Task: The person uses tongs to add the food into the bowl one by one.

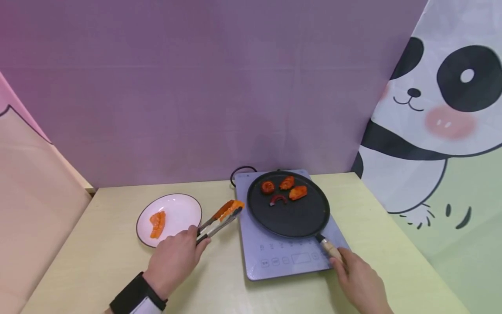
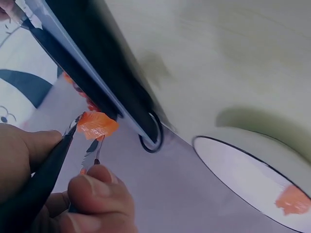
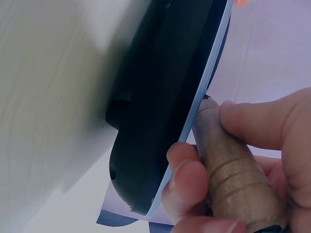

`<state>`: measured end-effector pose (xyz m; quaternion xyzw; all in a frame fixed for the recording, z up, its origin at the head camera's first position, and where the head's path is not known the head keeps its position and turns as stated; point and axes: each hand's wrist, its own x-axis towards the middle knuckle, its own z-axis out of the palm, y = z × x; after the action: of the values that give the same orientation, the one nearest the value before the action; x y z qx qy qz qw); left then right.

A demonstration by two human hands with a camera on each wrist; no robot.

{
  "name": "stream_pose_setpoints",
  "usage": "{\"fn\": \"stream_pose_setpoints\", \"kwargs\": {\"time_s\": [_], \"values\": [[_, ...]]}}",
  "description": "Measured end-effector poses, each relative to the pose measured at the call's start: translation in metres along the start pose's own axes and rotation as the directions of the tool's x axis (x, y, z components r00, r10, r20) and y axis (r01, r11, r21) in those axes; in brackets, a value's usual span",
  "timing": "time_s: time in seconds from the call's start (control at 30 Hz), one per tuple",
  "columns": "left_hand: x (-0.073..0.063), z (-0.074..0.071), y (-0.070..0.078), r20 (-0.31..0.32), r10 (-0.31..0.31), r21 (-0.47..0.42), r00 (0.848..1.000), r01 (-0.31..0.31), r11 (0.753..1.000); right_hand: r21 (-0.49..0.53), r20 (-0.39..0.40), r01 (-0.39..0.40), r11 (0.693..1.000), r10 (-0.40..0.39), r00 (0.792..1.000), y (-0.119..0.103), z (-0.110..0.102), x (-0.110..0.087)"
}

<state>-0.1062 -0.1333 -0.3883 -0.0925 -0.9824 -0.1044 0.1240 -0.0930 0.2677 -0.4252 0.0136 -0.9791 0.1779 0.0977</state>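
Observation:
My left hand (image 1: pixel 175 260) grips a pair of metal tongs (image 1: pixel 215 226) with dark handles. Between the tong tips is an orange salmon slice (image 2: pixel 97 124), held in the air between the plate and the pan. Another orange slice (image 1: pixel 158 225) lies on the left side of the white, dark-rimmed plate (image 1: pixel 180 213). My right hand (image 1: pixel 361 279) holds the wooden handle (image 3: pixel 231 167) of a flat black frying pan (image 1: pixel 288 222). In the pan are a round red-brown piece (image 1: pixel 268 187), two browned pieces that look like chicken wings (image 1: pixel 298 192), and a curled dark red piece (image 1: pixel 278 199).
Under the pan sits a grey induction cooker (image 1: pixel 270 272), its control panel facing me. A black cable (image 1: pixel 234 174) loops out behind it. The pale wooden table (image 1: pixel 98 261) ends at a purple backdrop (image 1: pixel 176 109). A panda-printed cloth (image 1: pixel 408 183) hangs on the right.

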Motion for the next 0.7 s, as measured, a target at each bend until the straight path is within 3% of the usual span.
{"fn": "stream_pose_setpoints", "kwargs": {"time_s": [0.3,0.7], "values": [[0.016,0.003,0.027,-0.041,0.061,-0.005,0.997,-0.061,0.998,0.003,-0.012,0.006,1.000,-0.006,1.000,0.002,0.000,0.000],[0.036,0.012,0.065,-0.078,0.195,0.007,0.978,-0.195,0.981,0.006,-0.023,0.022,1.000,-0.022,0.999,0.000,0.000,-0.001]]}}
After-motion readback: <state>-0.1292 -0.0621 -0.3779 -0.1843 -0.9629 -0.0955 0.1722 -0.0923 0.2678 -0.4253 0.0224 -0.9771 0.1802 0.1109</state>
